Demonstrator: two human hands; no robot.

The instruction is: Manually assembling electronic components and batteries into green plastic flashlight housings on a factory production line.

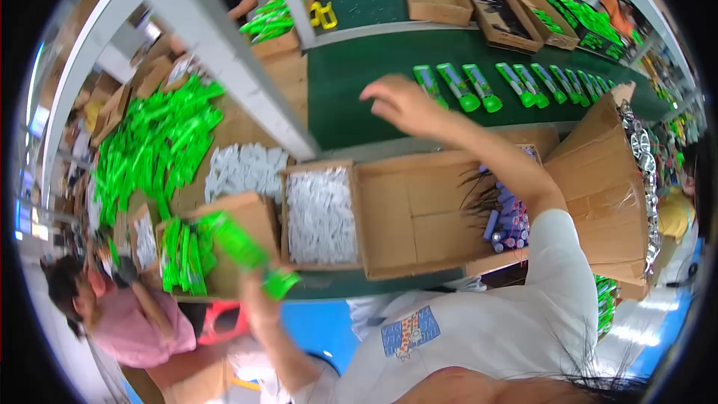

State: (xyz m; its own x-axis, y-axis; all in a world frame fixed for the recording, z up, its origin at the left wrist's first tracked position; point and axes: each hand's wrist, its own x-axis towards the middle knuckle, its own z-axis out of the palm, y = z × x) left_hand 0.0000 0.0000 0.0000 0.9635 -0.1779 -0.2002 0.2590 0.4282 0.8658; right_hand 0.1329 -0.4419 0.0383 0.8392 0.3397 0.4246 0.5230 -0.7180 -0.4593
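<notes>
My left hand (259, 298), smeared by motion, is closed on a long bright green plastic casing (238, 242) with a wider end. It is in front of a cardboard box with more green casings (184, 256). My right hand (407, 107) is stretched out above the dark green conveyor belt (351, 67), fingers apart and nothing in them. To its right, green casings with blue-grey bodies (481, 88) lie in a row on the belt. Between my arms, a cardboard box (411, 213) holds purple cylinders with dark wires (512, 217) at its right end.
A box of small white parts (321, 213) adjoins a loose white pile (245, 172) and a large green heap (161, 135). A grey metal post (224, 52) rises at left. A tall carton (602, 187) stands at right. A person in pink (123, 310) sits at lower left.
</notes>
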